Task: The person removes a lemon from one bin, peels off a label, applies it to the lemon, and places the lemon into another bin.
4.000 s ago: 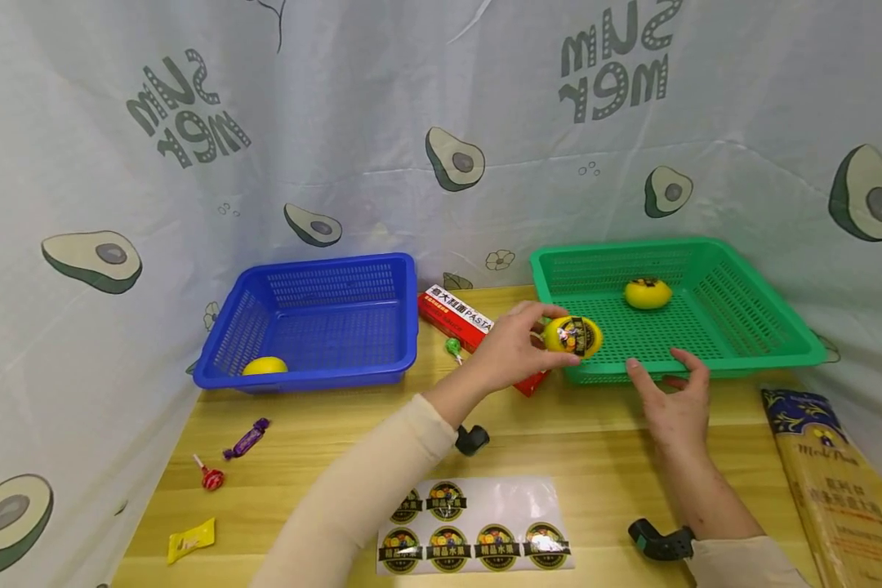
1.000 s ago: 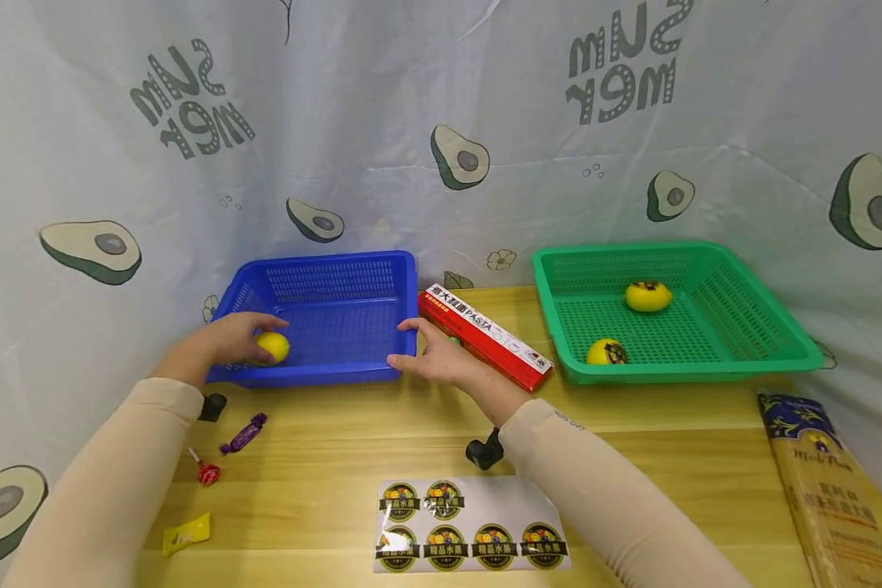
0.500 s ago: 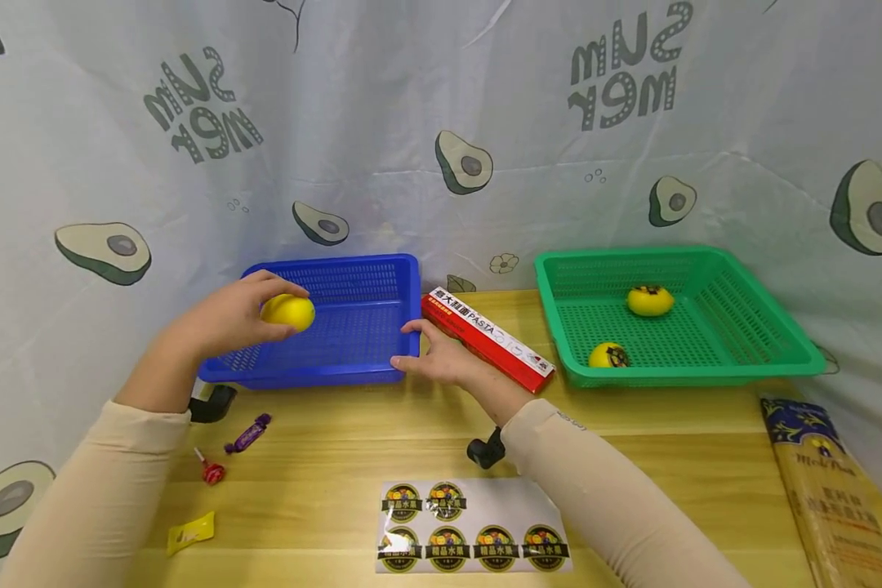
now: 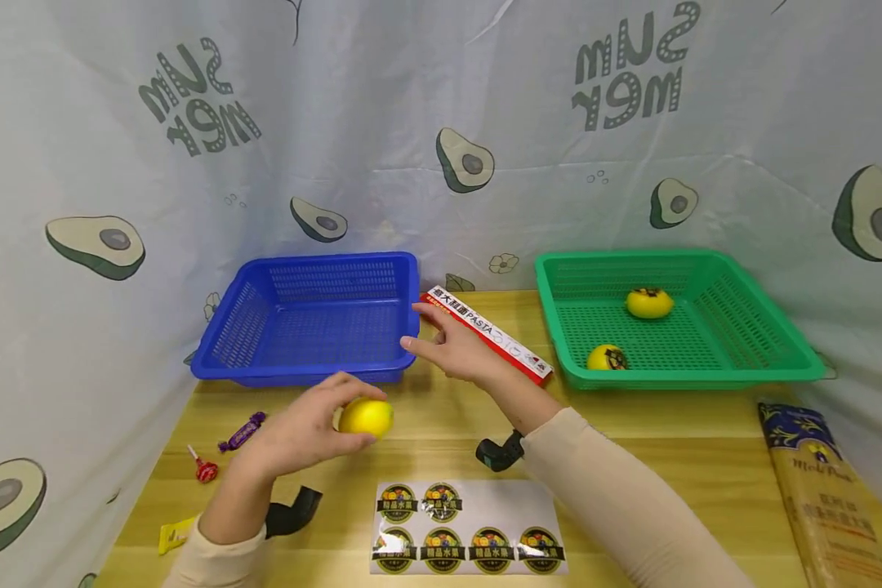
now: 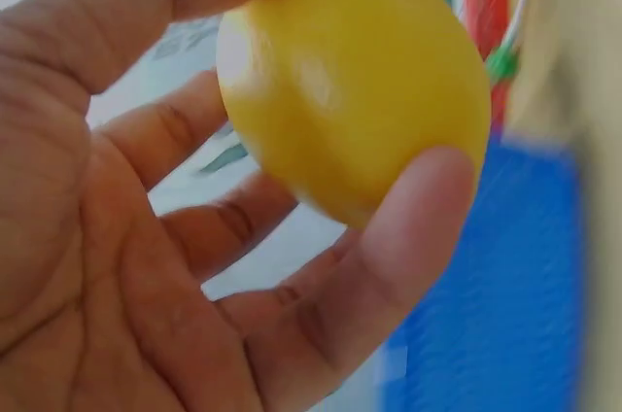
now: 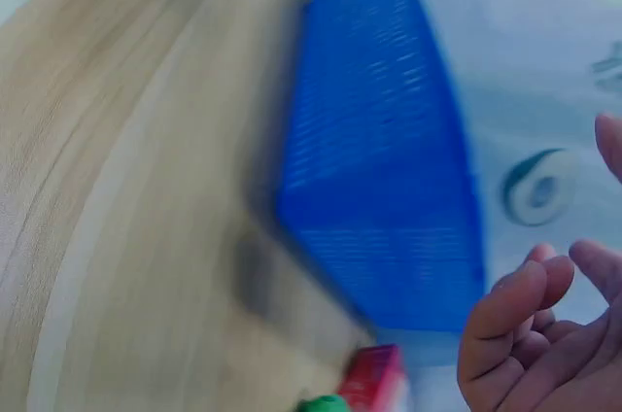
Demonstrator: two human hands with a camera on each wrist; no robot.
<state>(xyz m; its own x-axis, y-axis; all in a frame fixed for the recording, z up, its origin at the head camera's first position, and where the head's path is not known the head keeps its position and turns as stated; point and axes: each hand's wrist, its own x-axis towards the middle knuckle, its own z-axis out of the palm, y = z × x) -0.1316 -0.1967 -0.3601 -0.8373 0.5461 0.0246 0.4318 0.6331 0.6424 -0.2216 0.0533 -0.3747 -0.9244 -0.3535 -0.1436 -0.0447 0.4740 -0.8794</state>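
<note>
A plain yellow lemon (image 4: 367,418) is pinched between the thumb and fingers of my left hand (image 4: 312,429), above the table in front of the blue basket (image 4: 316,377). In the left wrist view the same lemon (image 5: 360,82) shows a smooth side with no sticker. My right hand (image 4: 459,347) holds nothing, its fingers spread beside the blue basket's right end. In the right wrist view that hand (image 6: 554,344) appears at the lower right with its fingers loosely bent. Below both hands lies a sheet of round fruit stickers (image 4: 510,510), with gaps in its upper row.
The green basket (image 4: 698,378) at the right holds two lemons with dark stickers. A red pasta box (image 4: 500,336) lies between the baskets, and a spaghetti pack (image 4: 823,482) at far right. Purple candy (image 4: 242,431), a red lollipop (image 4: 204,469) and yellow candy (image 4: 175,535) lie at left.
A stickered lemon went from my left hand into the green basket. My left hand then took the plain lemon out of the blue basket and brought it toward me; my right hand left that basket's rim.
</note>
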